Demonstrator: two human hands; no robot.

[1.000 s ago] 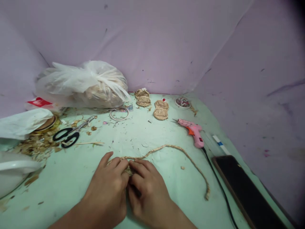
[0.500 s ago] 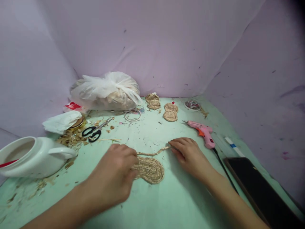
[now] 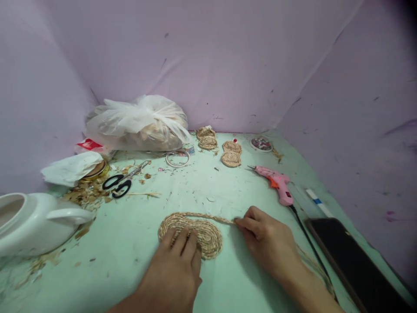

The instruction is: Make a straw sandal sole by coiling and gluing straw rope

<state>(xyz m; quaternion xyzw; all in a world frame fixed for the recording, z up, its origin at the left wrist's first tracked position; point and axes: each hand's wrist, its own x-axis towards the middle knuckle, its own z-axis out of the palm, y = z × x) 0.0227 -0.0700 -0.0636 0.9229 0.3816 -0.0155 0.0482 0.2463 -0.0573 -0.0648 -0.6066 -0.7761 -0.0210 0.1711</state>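
Far from the table's (image 3: 185, 187) back edge, our left hand (image 3: 179, 265) spreads over a coiled mat (image 3: 210, 239); our right hand (image 3: 267, 239) pinches its cord (image 3: 211, 217).

A craft workspace; the glue gun (image 3: 276, 180), scissors (image 3: 130, 174) and coiled braid (image 3: 211, 237) show it.

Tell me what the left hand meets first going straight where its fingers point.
Sliding over the coiled mat beneath it, the left hand would probably first meet the braid strand at the mat's far edge; the strand's height is hard to judge.
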